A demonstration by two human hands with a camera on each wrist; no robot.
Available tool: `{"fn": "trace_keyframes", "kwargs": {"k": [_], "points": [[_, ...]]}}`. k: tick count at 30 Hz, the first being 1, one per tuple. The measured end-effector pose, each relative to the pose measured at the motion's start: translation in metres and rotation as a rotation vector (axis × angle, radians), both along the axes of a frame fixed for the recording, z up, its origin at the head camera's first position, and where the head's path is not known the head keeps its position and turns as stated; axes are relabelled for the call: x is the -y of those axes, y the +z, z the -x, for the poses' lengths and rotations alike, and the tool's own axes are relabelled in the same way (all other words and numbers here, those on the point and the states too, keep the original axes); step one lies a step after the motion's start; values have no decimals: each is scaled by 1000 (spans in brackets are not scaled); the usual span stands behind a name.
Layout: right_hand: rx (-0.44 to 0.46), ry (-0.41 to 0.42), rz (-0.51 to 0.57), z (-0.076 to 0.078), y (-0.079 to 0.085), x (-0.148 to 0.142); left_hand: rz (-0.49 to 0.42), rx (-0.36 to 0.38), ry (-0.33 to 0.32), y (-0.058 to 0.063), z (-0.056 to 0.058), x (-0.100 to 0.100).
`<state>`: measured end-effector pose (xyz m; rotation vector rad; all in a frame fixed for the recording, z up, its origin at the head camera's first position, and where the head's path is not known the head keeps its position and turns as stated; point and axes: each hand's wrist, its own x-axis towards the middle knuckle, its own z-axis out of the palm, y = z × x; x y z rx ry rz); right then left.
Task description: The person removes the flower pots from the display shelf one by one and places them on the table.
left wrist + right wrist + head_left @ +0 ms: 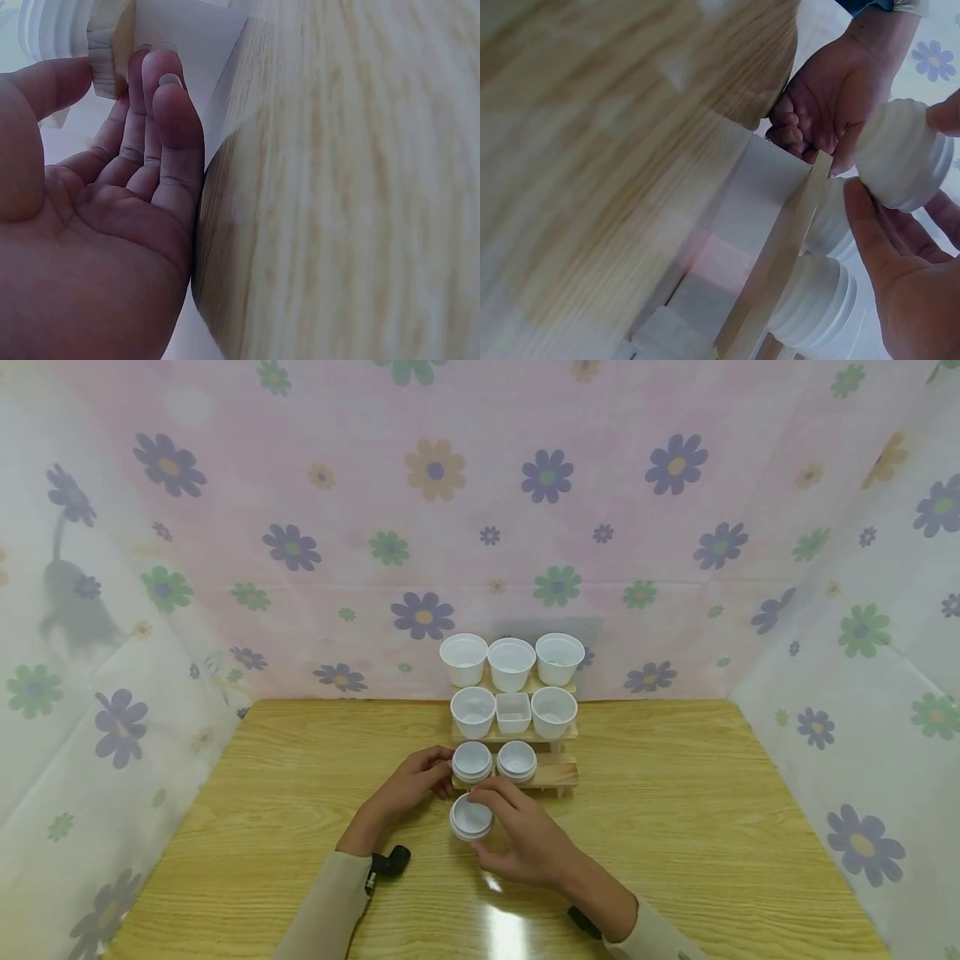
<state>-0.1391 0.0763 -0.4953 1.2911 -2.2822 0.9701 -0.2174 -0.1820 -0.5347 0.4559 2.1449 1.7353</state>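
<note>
White cup point(471, 820) in right hand point(528, 843)

The right hand grasps the cup between thumb and fingers, in front of the lowest shelf point(553, 774). Two similar cups point(517, 762) stand on that shelf; the left hand point(408, 782) grips its left end.

Floral backdrop point(480, 560) behind a wood-grain table point(660, 810), grey shadow point(75, 602) at left.

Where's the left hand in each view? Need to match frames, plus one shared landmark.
Head: left hand below centre, slightly left.
Left wrist: left hand fills much of the left half, palm showing.
Right wrist: left hand in the upper right.
Shared landmark: lowest wooden shelf, its end at that hand's thumb in both wrist views.
</note>
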Motion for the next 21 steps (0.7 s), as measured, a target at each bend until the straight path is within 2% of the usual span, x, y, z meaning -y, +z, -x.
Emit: {"fn": "trace_keyframes", "kwargs": {"k": [13,21], "points": [[104,-24,-103,1,-3,0,3,8,13,1,1,0],[134,-34,-127,3,-5,2,3,-12,-7,-1,2,0]]}}
